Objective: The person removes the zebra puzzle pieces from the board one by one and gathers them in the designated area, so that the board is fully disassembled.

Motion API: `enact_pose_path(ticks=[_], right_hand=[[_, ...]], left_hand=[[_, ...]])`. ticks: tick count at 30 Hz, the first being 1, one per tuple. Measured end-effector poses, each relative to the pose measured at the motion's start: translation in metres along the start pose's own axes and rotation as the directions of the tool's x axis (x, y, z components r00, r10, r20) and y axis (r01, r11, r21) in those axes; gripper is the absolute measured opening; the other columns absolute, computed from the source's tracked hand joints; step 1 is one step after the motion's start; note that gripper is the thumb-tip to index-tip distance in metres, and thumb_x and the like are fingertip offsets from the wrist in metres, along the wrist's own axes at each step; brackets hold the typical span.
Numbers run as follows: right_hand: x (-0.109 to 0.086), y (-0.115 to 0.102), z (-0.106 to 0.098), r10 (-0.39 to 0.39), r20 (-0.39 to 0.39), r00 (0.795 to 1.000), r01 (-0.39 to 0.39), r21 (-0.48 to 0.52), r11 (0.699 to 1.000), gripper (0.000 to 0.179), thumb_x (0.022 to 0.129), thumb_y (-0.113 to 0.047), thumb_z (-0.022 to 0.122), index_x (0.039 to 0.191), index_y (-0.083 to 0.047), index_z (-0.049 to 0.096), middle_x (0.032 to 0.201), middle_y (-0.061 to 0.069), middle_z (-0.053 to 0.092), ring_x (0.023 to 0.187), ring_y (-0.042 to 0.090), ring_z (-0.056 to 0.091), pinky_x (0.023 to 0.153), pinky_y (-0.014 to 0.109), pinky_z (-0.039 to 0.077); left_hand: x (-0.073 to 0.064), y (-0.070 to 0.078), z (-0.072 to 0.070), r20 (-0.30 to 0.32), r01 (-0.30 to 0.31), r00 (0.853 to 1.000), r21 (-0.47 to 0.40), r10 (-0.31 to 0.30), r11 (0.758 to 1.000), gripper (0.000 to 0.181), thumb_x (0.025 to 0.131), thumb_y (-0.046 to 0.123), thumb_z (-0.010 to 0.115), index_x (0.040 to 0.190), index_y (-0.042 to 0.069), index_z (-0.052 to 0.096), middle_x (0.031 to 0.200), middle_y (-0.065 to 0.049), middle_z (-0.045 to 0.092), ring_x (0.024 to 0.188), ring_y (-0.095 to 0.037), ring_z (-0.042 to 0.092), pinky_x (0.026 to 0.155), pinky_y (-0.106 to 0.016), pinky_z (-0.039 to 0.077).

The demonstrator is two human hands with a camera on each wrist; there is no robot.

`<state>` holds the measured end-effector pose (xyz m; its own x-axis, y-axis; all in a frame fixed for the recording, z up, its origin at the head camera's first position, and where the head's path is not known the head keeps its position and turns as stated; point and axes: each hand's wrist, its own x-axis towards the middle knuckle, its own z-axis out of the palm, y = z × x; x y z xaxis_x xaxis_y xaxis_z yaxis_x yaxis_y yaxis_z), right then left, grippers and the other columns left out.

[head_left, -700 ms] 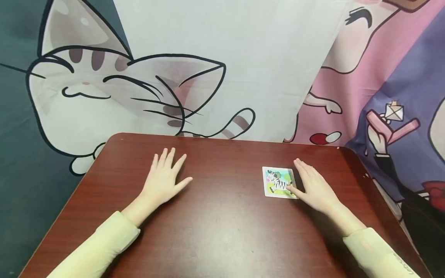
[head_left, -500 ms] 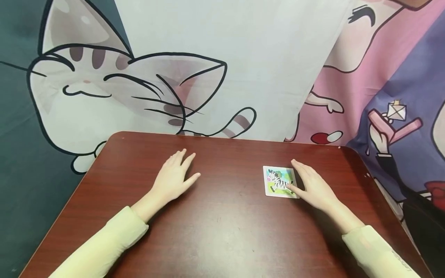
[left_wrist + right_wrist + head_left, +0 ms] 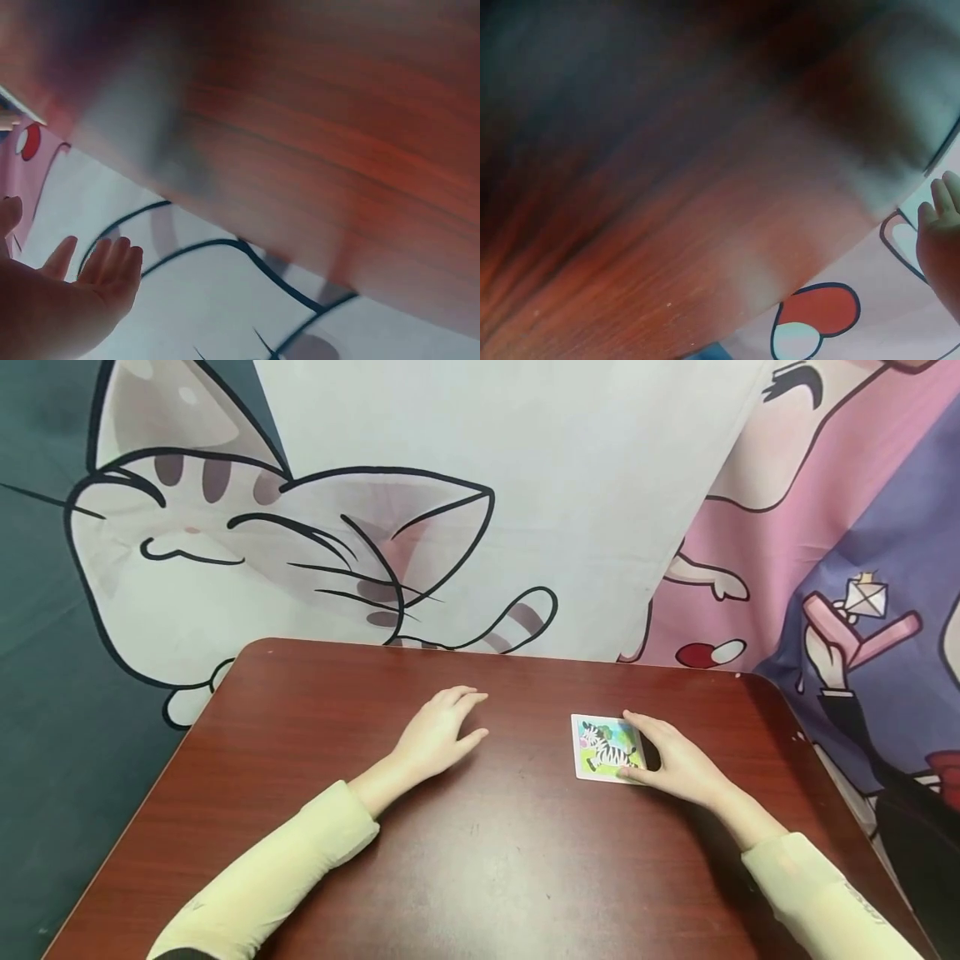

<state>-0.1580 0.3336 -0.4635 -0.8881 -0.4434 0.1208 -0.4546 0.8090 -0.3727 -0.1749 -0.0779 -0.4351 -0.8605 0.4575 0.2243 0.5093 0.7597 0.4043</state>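
Note:
A square card with a zebra picture (image 3: 606,745) lies flat on the brown table. At its right side is my right hand (image 3: 682,760), its thumb overlapping the card's lower edge and its fingertips at the upper right corner, with a gap between thumb and fingers. Left of the card, my left hand (image 3: 435,735) reaches over the middle of the table, fingers loosely extended and holding nothing. In the left wrist view the left hand (image 3: 82,300) shows at the lower left; the right wrist view catches only part of the right hand (image 3: 941,240). Neither wrist view shows the card.
The wood-grain table (image 3: 480,877) has rounded far corners. Right behind its far edge hangs a cloth backdrop (image 3: 585,510) printed with a cartoon cat and other figures.
My left hand has moved right, towards the card, its fingers drawing closer together. My right hand's fingertips have come slightly down and left, nearer the card, which stays about in place.

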Motion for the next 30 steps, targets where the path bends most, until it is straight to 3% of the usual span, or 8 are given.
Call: enact_pose_path(ticks=[10, 20, 30], right_hand=[[-0.001, 0.007, 0.001, -0.019, 0.017, 1.0, 0.019, -0.01, 1.0, 0.092, 0.079, -0.031, 0.093, 0.153, 0.002, 0.05, 0.152, 0.025, 0.057, 0.138, 0.044, 0.054, 0.111, 0.064, 0.042], [-0.001, 0.01, 0.003, -0.051, 0.019, 0.999, 0.051, -0.012, 0.999, 0.098, 0.075, -0.031, 0.096, 0.154, 0.002, 0.049, 0.156, 0.023, 0.055, 0.141, 0.042, 0.053, 0.111, 0.059, 0.042], [-0.001, 0.014, 0.003, -0.03, 0.044, 0.999, 0.031, -0.004, 1.0, 0.099, 0.076, -0.035, 0.096, 0.156, -0.001, 0.048, 0.159, 0.022, 0.053, 0.142, 0.044, 0.051, 0.114, 0.066, 0.04]], left_hand=[[0.035, 0.027, 0.019, 0.053, -0.024, 0.998, -0.207, 0.036, 0.978, 0.043, 0.098, 0.019, 0.077, 0.139, 0.008, 0.067, 0.14, -0.011, 0.068, 0.137, -0.03, 0.06, 0.119, -0.045, 0.046], [0.063, 0.045, 0.037, 0.103, -0.009, 0.994, -0.338, 0.047, 0.941, 0.03, 0.097, 0.012, 0.077, 0.126, 0.007, 0.071, 0.127, -0.008, 0.075, 0.122, -0.024, 0.07, 0.107, -0.038, 0.055], [0.091, 0.057, 0.055, 0.159, -0.004, 0.985, -0.357, 0.065, 0.934, 0.023, 0.096, 0.008, 0.076, 0.118, 0.006, 0.073, 0.114, -0.008, 0.078, 0.107, -0.02, 0.074, 0.094, -0.026, 0.058]])
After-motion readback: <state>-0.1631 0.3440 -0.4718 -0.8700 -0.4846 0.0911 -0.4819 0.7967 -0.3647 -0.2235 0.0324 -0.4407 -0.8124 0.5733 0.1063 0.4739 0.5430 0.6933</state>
